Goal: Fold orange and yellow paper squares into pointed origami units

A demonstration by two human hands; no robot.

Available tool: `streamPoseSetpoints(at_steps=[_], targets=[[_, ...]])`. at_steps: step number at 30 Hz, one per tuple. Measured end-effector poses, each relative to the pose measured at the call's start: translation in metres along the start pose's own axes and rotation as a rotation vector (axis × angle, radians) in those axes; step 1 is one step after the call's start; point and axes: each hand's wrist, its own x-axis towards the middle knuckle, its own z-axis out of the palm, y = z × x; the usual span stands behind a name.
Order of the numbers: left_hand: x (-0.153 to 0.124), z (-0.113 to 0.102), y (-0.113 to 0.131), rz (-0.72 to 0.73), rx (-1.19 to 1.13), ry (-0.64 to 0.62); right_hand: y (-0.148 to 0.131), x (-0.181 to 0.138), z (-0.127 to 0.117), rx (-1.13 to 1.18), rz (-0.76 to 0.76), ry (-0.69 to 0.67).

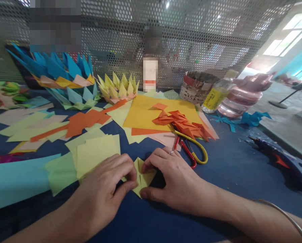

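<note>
Left hand [107, 181], right hand [173, 171] pinch part-folded yellow paper [145, 180]; folded orange papers [179, 118], one o'clock, seem done; yellow paper squares [98, 152], ten o'clock, unfolded.

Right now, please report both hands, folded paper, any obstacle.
Left hand, right hand: both on paper. Paper pale yellow, folded. Scissors beyond right hand, seemingly not blocking.

A dark blue tabletop [130, 222] carries pale yellow paper squares [100, 152], a light-blue sheet [19, 180] and a glue gun [280, 158]. Farther back stand a yellow-labelled bottle [215, 96] and a pink bottle [242, 98].
</note>
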Motion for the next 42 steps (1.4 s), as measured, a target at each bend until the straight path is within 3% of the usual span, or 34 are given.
streamPoseSetpoints(at_steps=[32,42], targets=[[-0.005,0.004,-0.001,0.079,0.119,0.029,-0.001,-0.001,-0.003,0.032,-0.025,-0.012],[-0.003,0.004,-0.001,0.085,0.144,0.047,-0.008,0.003,0.007,-0.054,0.093,0.023]])
